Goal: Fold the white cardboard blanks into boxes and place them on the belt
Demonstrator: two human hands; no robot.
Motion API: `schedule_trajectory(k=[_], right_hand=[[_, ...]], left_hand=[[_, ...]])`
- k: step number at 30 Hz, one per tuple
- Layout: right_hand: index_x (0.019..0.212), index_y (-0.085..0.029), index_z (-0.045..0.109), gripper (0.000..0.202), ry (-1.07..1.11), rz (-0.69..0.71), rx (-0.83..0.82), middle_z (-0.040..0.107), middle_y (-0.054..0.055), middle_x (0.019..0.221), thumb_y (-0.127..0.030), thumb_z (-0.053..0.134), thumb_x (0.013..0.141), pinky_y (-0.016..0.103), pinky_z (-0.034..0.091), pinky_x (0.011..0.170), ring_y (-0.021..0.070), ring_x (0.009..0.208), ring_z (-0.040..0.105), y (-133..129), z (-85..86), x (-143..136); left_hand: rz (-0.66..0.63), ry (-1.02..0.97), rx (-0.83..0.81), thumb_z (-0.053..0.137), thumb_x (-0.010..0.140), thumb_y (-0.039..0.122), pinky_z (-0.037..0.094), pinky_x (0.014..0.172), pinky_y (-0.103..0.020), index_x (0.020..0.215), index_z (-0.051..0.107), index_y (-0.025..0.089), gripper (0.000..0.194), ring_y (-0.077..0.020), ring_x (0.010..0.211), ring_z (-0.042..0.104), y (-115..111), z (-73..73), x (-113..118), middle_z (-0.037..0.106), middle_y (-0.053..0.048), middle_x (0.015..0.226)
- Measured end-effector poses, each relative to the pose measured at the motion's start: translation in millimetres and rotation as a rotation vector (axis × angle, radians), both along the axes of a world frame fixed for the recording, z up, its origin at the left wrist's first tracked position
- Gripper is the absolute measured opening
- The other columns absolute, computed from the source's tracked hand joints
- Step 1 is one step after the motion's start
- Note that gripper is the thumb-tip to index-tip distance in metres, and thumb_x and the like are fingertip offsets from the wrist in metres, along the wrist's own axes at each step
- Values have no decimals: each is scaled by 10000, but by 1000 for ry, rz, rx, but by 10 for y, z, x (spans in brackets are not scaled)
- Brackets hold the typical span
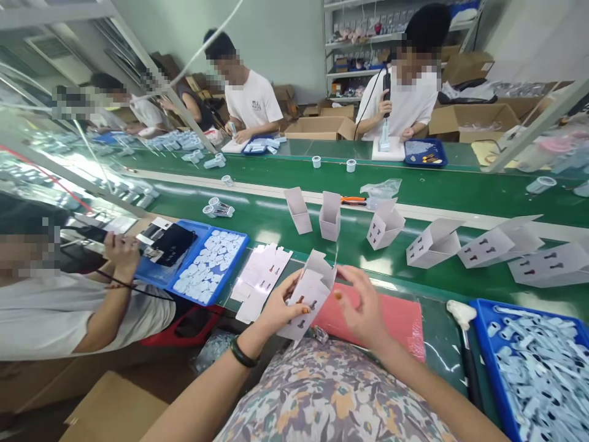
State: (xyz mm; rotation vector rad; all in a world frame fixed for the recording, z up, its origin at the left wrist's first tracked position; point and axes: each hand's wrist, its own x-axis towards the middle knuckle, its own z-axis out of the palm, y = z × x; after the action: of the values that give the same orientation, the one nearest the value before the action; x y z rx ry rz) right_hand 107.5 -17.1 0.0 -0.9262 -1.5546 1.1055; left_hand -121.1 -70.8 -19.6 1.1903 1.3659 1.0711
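My left hand (pixel 278 308) grips a white cardboard box (pixel 316 283) in front of my lap. Dark figures are printed on the box's side, and its top flaps stand up. Beside the raised flap is my right hand (pixel 365 310), fingers and thumb apart; whether a fingertip touches the flap I cannot tell. Under this hand lies a red plastic sheet or bag (pixel 402 319). Flat printed box blanks (pixel 257 276) lie stacked left of the held box.
Several opened boxes (pixel 385 228) stand in a row along the green belt (pixel 276 184). A mallet (pixel 464 331) lies by a blue tray (pixel 488 368) of pale blue parts at right. Another blue tray (pixel 234 265) and a co-worker (pixel 59 301) are at left. Orange-handled pliers (pixel 353 201) lie beyond.
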Motion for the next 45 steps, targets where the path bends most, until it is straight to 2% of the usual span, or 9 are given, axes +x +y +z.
schedule_trajectory(k=[4,8,12,17,21,31,35,38,45], right_hand=[[1095,-302,722,168,-44,39,300,758,69,1104,-266,653,946,466,564,925,272,1040,687,-101,93,-39],[929,-271,690,99,10,-17,146,700,41,894,-294,605,976,401,545,816,238,891,654,-114,58,-32],[1265,-292,625,325,40,-57,-69,672,36,943,-240,544,954,399,568,849,219,876,653,-74,12,-28],[1397,-319,573,551,-15,-72,-16,563,96,1462,-239,663,859,497,492,1103,277,1310,575,33,-2,-34],[1055,-291,743,148,85,34,-38,688,90,1321,-357,658,953,454,526,1060,261,1246,642,33,18,-87],[1024,-251,758,219,-13,-45,-121,738,87,1202,-210,600,879,460,532,1043,271,1164,659,-45,21,-225],[1262,-279,715,330,65,89,-115,678,90,1401,-316,519,999,471,515,1118,275,1311,624,-25,19,-136],[1594,-330,412,613,131,216,-72,495,97,1613,-499,553,1022,482,491,1166,287,1452,521,-17,18,-82],[1614,-373,370,861,-68,180,171,520,110,1480,-439,793,867,509,488,1149,313,1366,552,-67,-82,-43]], left_hand=[[10,144,135,889,685,637,506,1109,-515,1487,551,200,973,-380,1294,619,-14,91,135,648,-166,1426],[34,451,283,895,680,637,476,1137,-568,1502,521,193,1007,-394,1312,602,-20,108,213,631,-184,1431],[9,640,445,886,716,603,521,1094,-546,1502,511,209,956,-374,1249,644,16,97,239,657,-182,1385],[-5,610,447,851,764,605,541,1068,-522,1519,489,224,920,-365,1243,644,10,-31,260,640,-177,1383],[14,512,501,776,844,607,545,1040,-533,1588,376,297,900,-348,1237,626,-12,-156,262,594,-150,1372],[-266,623,476,820,814,416,580,896,-427,1450,522,319,710,-282,1087,651,91,98,111,585,-108,1242],[-149,462,508,830,796,454,570,864,-404,1354,559,283,644,-264,1028,654,69,97,117,624,-81,1158],[-7,276,519,840,791,504,566,863,-395,1321,524,275,658,-255,1020,659,40,110,168,627,-69,1154],[50,-308,172,667,874,681,556,856,-384,1030,533,242,484,-268,1064,655,28,295,466,653,-90,1185]])
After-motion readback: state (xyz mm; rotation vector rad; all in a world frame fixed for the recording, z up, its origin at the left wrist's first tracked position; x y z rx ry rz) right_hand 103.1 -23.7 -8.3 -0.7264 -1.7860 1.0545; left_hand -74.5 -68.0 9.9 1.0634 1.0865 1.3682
